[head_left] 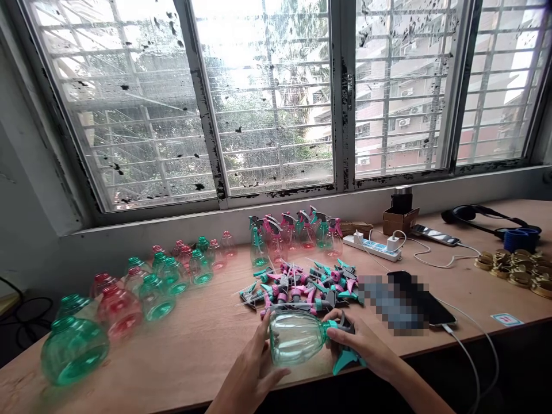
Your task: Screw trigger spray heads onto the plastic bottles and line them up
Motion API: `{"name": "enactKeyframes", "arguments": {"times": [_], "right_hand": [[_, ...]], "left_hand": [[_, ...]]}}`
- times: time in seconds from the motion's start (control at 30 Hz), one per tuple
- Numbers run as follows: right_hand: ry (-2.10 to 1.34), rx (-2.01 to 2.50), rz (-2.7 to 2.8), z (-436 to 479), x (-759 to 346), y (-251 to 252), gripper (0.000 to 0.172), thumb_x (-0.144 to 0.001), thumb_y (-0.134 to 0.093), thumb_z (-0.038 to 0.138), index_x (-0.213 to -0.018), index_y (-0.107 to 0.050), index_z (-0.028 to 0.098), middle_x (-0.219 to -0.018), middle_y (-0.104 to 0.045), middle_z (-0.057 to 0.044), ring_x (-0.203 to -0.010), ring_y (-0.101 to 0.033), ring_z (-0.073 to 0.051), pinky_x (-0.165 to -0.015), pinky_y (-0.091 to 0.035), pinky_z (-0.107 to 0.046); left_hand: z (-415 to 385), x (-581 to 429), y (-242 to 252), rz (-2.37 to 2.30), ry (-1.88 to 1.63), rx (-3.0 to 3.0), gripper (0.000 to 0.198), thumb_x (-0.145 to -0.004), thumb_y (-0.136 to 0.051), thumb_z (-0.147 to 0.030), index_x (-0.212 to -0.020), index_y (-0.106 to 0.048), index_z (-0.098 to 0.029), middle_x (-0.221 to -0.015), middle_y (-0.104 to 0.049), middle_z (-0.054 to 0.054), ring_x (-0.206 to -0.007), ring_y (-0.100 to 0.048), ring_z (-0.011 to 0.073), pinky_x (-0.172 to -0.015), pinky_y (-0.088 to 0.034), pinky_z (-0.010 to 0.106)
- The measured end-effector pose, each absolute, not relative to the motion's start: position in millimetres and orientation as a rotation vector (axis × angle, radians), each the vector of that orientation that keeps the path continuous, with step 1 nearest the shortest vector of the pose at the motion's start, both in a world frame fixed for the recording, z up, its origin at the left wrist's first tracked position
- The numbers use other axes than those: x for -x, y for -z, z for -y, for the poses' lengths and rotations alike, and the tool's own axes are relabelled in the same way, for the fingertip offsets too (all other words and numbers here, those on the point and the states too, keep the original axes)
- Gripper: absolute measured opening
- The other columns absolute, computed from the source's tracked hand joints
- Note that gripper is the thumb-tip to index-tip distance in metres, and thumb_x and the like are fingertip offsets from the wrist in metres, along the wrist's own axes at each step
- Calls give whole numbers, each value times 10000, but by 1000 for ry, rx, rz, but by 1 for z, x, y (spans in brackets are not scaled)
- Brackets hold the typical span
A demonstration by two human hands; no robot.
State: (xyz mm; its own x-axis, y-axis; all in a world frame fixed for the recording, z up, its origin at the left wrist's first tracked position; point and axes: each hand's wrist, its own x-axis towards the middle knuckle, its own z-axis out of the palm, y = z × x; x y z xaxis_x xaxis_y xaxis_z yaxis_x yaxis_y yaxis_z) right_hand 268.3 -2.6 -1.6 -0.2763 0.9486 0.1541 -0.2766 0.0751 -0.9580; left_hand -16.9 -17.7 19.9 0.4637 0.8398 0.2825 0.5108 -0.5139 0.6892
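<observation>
A clear green bottle (296,338) lies sideways between my hands, its neck to the right, over the table's front edge. My left hand (259,362) is wrapped round the bottle's base end. At the neck, my right hand (356,339) grips a teal and grey spray head (345,361), which meets the bottle's mouth. Whether it is screwed on cannot be seen. Just behind the hands is a pile of loose pink, teal and grey spray heads (302,287).
Green and pink bottles without heads (157,299) stand at the left. Several bottles with spray heads (276,244) stand by the window. A power strip (373,247), a phone (420,299), cables, headphones (468,214) and gold-coloured parts (511,267) lie to the right.
</observation>
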Motion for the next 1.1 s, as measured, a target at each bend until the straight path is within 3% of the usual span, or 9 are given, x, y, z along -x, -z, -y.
{"name": "enactKeyframes", "arguments": {"times": [0.3,0.4,0.5,0.57,0.77,0.9,1.1], "right_hand": [[-1439,766,1256,2,-268,3,459,-760,-829,510,-949,-595,164,-656,-739,-19,-528,-677,-161,-503,-518,-242],[-1446,766,1252,2,-269,1,457,-760,-832,502,-955,-600,161,-659,-743,-20,-527,-678,-156,-508,-517,-236],[-1449,772,1251,3,-269,0,448,-765,-828,502,-952,-610,158,-657,-746,-22,-527,-679,-155,-517,-518,-234],[-1448,774,1250,4,-269,-1,446,-767,-822,509,-949,-613,160,-654,-748,-24,-526,-681,-159,-516,-519,-237],[-1449,784,1256,5,-269,0,450,-761,-825,511,-948,-610,162,-651,-749,-27,-529,-681,-163,-513,-516,-241],[-1466,775,1258,5,-270,1,453,-754,-834,503,-954,-600,170,-659,-748,-21,-538,-679,-163,-521,-516,-244],[-1458,788,1274,6,-269,-3,470,-728,-855,499,-966,-603,181,-666,-736,-6,-550,-680,-173,-536,-517,-262]], "left_hand": [[9,21,-8,-1119,-865,-2214,1038,-881,-707,-256,-1602,29,-383,-1599,-416,93,-1394,-493,321,-1143,-415,464],[8,22,-5,-1151,-861,-2208,1068,-873,-710,-253,-1599,64,-379,-1643,-336,103,-1440,-433,321,-1165,-386,465],[11,21,-9,-1129,-857,-2202,972,-874,-692,-207,-1601,-73,-388,-1659,-308,73,-1489,-352,312,-1194,-337,451],[13,19,-12,-1088,-876,-2170,926,-888,-665,-197,-1600,-103,-382,-1664,-296,68,-1466,-396,306,-1177,-366,424],[11,18,-8,-1023,-908,-2178,883,-971,-585,-325,-1608,26,-353,-1612,-398,87,-1349,-549,270,-1096,-462,368],[7,22,-3,-1102,-860,-2190,1074,-860,-731,-289,-1608,38,-353,-1626,-380,93,-1403,-483,322,-1152,-402,437],[12,22,-10,-1121,-858,-2181,1004,-860,-733,-253,-1614,-76,-346,-1656,-320,80,-1497,-336,316,-1203,-330,437]]}}
